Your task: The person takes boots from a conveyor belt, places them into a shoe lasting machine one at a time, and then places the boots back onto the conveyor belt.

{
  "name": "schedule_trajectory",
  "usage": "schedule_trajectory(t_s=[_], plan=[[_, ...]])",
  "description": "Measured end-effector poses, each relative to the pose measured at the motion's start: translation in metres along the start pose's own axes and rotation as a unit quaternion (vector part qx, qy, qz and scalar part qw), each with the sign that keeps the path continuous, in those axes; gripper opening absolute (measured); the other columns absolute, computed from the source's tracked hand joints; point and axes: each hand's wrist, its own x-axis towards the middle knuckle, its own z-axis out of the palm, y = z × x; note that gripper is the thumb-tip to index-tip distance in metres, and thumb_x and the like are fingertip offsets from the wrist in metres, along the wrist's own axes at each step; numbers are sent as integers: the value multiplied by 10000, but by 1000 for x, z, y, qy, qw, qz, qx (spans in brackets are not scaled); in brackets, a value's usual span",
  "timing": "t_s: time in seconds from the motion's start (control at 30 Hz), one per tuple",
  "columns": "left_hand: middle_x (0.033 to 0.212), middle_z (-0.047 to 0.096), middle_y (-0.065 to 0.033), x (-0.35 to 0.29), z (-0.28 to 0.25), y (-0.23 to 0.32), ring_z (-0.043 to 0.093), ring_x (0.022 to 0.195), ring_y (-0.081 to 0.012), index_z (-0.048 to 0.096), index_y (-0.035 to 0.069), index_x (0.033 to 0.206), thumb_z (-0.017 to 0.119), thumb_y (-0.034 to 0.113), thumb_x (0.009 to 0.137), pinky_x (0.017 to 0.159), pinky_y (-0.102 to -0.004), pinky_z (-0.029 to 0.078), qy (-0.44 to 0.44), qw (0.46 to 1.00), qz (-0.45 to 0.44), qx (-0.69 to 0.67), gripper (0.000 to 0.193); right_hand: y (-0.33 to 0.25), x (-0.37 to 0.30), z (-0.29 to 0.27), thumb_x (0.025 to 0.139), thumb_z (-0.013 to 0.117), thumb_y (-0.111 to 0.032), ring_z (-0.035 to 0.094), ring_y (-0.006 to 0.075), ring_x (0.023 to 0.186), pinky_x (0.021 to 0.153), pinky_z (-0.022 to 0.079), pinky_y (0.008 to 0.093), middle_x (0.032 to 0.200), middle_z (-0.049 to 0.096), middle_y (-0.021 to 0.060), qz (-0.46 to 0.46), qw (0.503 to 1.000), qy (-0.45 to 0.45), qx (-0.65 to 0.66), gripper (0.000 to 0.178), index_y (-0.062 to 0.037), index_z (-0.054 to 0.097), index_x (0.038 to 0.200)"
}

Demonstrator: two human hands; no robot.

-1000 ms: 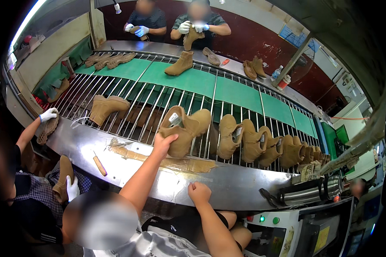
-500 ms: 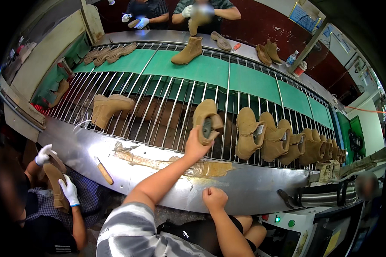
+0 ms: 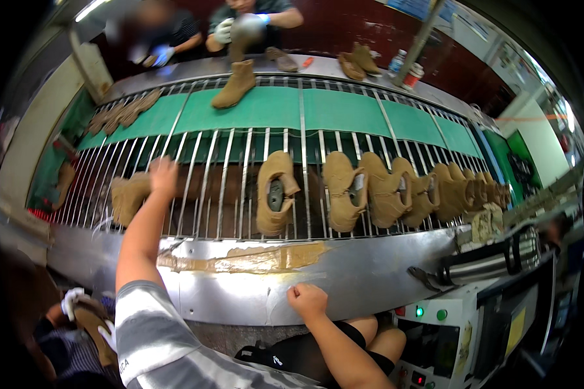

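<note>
My left hand (image 3: 164, 175) reaches over the rack and covers the toe end of a tan ankle boot (image 3: 128, 198) lying on its side. Its fingers are blurred, so I cannot tell whether they grip the boot. In front of me my right hand (image 3: 307, 300) is closed in a fist above the metal ledge (image 3: 350, 279), with nothing showing in it. A single tan boot (image 3: 276, 194) lies on the bars between my hands, its opening facing right. Farther right, several similar boots, among them a near boot (image 3: 344, 194), lie in a row.
A green belt (image 3: 337, 113) runs behind the bars, carrying an upright boot (image 3: 235, 85) and several soles (image 3: 123, 113). Co-workers with gloved hands sit across and at lower left. A steel flask (image 3: 486, 262) and a control box (image 3: 435, 327) are at right.
My left hand has let go of the boot in the middle and moved left to the boot lying on its side. My head view has shifted right. My right hand stays a fist.
</note>
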Motion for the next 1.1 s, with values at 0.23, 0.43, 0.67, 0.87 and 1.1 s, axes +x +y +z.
schedule_trajectory(t_s=[0.23, 0.43, 0.67, 0.87, 1.1], plan=[[1156, 614, -70, 0, 56, -27, 595, 1093, -283, 635, 128, 1062, 470, 174, 922, 902, -448, 472, -287, 957, -21, 48, 221, 8, -2, -4, 748, 629, -254, 600, 296, 571, 538, 483, 429, 584, 596, 84, 12, 1000, -5, 21, 247, -105, 568, 560], [1021, 647, -118, 18, -39, 2, 663, 915, -289, 632, 82, 1063, 798, 255, 605, 750, -397, 548, -331, 928, 151, 81, 518, 11, -6, -10, 780, 569, -293, 641, 321, 611, 589, 524, 452, 647, 650, 122, 36, 998, -48, 18, 251, -86, 646, 660], [880, 669, -125, -33, -345, 3, 654, 757, -272, 621, -14, 970, 820, 256, 596, 731, -354, 523, -93, 945, -53, -310, 502, 13, -12, -7, 773, 608, -332, 636, 318, 642, 606, 507, 454, 657, 646, 104, 69, 995, -50, 55, 246, -109, 646, 676], [1035, 665, -137, -91, -461, 23, 642, 946, -193, 579, -93, 1173, 784, 431, 706, 833, -315, 508, -73, 549, -9, -832, 731, 18, -20, -38, 828, 574, -392, 638, 320, 816, 706, 505, 448, 927, 653, 139, 203, 774, -152, 580, 322, -120, 606, 998], [969, 675, -101, -102, -504, 264, 628, 850, -158, 643, -59, 1109, 693, 330, 818, 798, -298, 495, -328, 483, 78, -808, 489, 1, -167, -192, 870, 560, -493, 579, 382, 992, 805, 517, 472, 1206, 501, 240, 78, 123, -239, 960, 637, -64, 372, 1302]])
